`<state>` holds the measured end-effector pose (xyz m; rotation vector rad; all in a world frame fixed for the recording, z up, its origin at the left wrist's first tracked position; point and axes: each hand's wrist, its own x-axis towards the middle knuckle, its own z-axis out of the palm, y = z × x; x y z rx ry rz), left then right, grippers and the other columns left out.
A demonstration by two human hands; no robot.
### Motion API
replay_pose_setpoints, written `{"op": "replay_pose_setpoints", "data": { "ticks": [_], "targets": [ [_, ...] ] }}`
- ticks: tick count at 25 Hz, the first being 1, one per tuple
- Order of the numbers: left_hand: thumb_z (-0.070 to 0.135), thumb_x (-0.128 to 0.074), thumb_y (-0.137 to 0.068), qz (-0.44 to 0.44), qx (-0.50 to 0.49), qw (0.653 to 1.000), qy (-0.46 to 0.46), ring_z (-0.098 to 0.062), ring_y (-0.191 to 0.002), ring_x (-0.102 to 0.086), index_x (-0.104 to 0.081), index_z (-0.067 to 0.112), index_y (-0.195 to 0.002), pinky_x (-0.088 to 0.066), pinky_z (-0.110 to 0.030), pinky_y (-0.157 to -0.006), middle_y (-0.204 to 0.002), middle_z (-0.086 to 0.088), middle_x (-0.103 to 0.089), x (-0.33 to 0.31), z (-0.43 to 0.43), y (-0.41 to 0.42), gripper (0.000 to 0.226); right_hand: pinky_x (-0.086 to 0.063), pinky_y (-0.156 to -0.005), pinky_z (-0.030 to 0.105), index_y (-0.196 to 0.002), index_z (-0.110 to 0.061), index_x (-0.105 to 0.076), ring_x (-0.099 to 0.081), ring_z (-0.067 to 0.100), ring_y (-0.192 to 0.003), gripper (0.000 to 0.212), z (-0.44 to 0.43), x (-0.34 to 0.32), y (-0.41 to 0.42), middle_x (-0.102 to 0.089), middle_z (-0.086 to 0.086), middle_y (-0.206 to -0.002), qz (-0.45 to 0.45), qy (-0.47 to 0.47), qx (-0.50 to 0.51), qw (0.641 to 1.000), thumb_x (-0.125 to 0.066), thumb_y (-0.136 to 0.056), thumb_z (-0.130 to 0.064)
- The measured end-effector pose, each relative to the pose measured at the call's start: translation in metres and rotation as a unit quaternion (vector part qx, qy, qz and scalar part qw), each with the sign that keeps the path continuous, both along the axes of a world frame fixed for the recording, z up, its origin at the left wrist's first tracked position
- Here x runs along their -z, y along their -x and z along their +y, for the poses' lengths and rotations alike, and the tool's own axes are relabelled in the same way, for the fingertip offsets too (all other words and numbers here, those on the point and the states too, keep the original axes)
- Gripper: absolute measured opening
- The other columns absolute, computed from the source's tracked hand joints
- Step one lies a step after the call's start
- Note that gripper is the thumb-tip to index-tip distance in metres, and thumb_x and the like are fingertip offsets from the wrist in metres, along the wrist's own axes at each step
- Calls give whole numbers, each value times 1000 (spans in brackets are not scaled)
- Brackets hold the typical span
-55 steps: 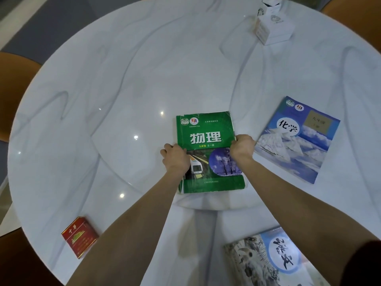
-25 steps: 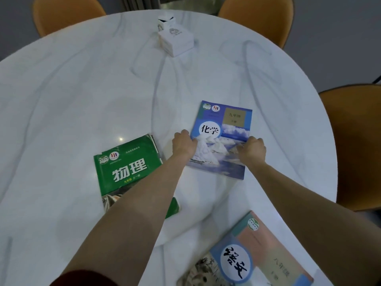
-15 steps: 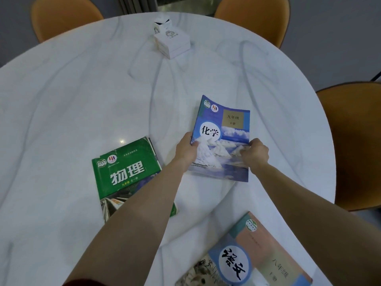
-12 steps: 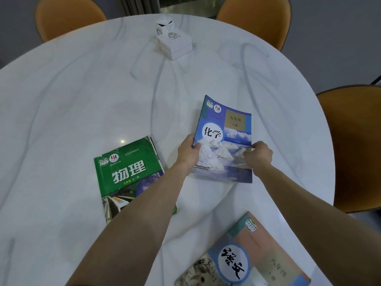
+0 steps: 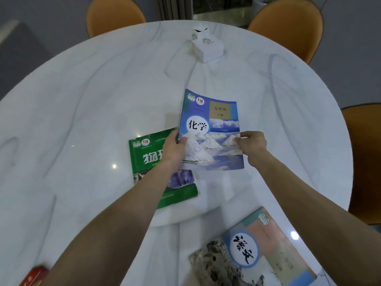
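Note:
A blue chemistry textbook (image 5: 214,129) with white mounds on its cover is lifted off the round white marble table (image 5: 103,100). My left hand (image 5: 174,146) grips its left edge and my right hand (image 5: 251,143) pinches its right edge. The book's left side hangs over the upper right corner of a green physics textbook (image 5: 152,162), which lies flat under my left forearm. A third textbook (image 5: 257,250) with a brush-lettered title lies near the table's front right edge.
Two white boxes (image 5: 207,46) stand at the far side of the table. A red packet (image 5: 34,276) shows at the front left edge. Orange chairs (image 5: 286,23) ring the table at the back and right.
Both hands left the green book and took the blue one. Over the last second they lifted it and carried it left, so it now overlaps the green book.

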<state>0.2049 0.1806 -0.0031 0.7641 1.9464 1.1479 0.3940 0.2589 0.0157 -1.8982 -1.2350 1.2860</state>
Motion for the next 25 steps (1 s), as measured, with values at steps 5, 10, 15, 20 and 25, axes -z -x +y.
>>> {"op": "replay_pose_setpoints", "data": {
  "ticks": [5,10,15,20,25],
  "targets": [
    [12,-48,-96,-4,-79,997,13,-25,-105,-60,-52,9,-129,-49,-37,-96,-122,-5,-62,-4,-53,40,33,-47,-66,24,-111,-3,-67,-58,23,-87,26,-28,-7,57,-66,17,-119,-7,-25,-85,996,-63,-85,-7],
    [13,-48,-96,7,-142,989,44,-30,-106,-61,-56,8,-123,-50,-41,-99,-122,-13,-64,9,-101,58,29,-50,-86,29,-110,-2,-69,-63,31,-107,25,-58,7,94,-67,17,-119,-48,-34,-155,986,-60,-88,-8],
    [12,-47,-96,57,-152,984,76,-35,-97,-60,-56,5,-108,-48,-37,-88,-106,-17,-65,26,-126,53,17,-47,-96,31,-116,-1,-66,-61,33,-112,28,-77,33,102,-68,20,-118,-113,-49,-221,967,-57,-90,-9],
    [13,-46,-96,151,-136,971,126,-36,-104,-61,-55,3,-116,-48,-38,-86,-111,-17,-67,35,-136,41,24,-45,-96,31,-117,1,-64,-59,34,-114,29,-83,48,101,-66,20,-120,-176,-71,-265,945,-52,-93,-9],
    [21,-45,-97,284,-76,922,252,-35,-119,-44,-53,1,-119,-44,-41,-92,-125,-19,-49,43,-142,45,31,-50,-86,35,-100,3,-68,-62,36,-101,22,-85,59,109,-64,23,-113,-207,-76,-285,933,-53,-91,-11]
  ]
}}
